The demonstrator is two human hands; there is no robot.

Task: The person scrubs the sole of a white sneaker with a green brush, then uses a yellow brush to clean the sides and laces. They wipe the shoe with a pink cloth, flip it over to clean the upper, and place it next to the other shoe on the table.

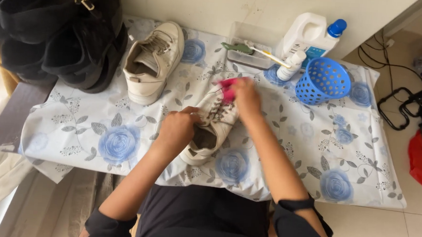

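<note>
The right hand (245, 97) is closed around a small pink cloth or sponge (227, 87) and presses it against the toe end of a white sneaker (211, 128), which lies near the middle of the table, on a cloth printed with blue roses (345, 156). The left hand (177, 130) is curled around the heel and collar of the same shoe, fingers tucked at the opening, steadying it. The shoe's long axis runs from the heel, close to the person and a little to their left, up and away to the toe, further off and slightly to the right; so the left hand sits at the near end and the right hand at the far end, with the laces between them. The pink thing lies just past the right hand's fingertips, touching the toe cap, and the right arm reaches over the shoe's right flank to get there. A second white sneaker (153, 61) stands apart to the left, toe pointing away from the person, untouched. Behind the held shoe are a clear tray (246, 57) with a toothbrush (268, 55) on it, a white bottle with a blue cap (311, 37), a small white bottle (292, 65) and a blue plastic basket (323, 81); black boots (65, 31) are heaped at the table's far left corner
</note>
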